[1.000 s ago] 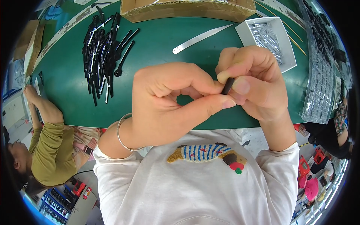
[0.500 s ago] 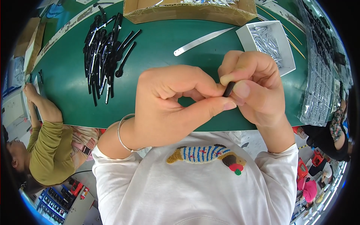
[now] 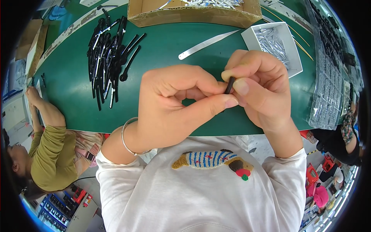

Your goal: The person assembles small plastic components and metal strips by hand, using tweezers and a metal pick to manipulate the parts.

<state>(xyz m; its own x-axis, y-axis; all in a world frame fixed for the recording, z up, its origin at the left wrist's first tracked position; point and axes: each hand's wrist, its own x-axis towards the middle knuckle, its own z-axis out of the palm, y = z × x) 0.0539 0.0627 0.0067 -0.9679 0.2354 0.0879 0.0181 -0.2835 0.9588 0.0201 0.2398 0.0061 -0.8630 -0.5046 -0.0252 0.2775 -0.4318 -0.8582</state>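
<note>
Just right of the frame's centre, left hand [image 3: 170, 98] and right hand [image 3: 266, 87] pinch a black piece [image 3: 230, 84], shifted slightly up-left since a half-second ago; adjustment seems unfinished.

Passage is available over the green table [image 3: 158, 50] between the pile of black sticks [image 3: 106, 62] and the left hand [image 3: 170, 96]. Between the cardboard box [image 3: 193, 16] and the metal blade [image 3: 208, 44], clearance narrows rightward. The right hand [image 3: 264, 89] obstructs the near approach to the white box [image 3: 295, 69]. To its right, wooden sticks [image 3: 303, 45] and the clear tray [image 3: 326, 96] limit access.
</note>
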